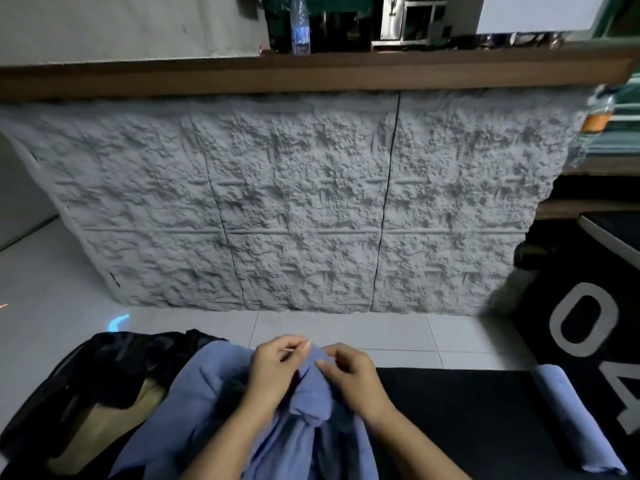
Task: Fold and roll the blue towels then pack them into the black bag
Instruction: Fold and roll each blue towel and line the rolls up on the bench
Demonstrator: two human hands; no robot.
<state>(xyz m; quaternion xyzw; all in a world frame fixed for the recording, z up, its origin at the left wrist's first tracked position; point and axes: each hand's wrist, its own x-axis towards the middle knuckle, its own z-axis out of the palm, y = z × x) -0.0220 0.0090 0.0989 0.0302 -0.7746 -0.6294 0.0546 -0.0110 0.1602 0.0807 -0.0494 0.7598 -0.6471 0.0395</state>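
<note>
A crumpled blue towel (207, 410) is bunched up in front of me at the bottom centre. My left hand (277, 368) pinches its top edge from the left, and my right hand (349, 375) pinches the same raised fold from the right. A rolled blue towel (571, 417) lies on the black mat (467, 410) at the right. The black bag (104, 372) sits open at the lower left, its tan lining showing, partly covered by the crumpled towel.
A grey textured stone-pattern panel (294, 202) stands upright ahead, under a brown wooden ledge (311, 74) with a plastic bottle (299, 26) on it. White floor tiles (346, 330) run between panel and mat. A second bottle (595, 123) stands at the right edge.
</note>
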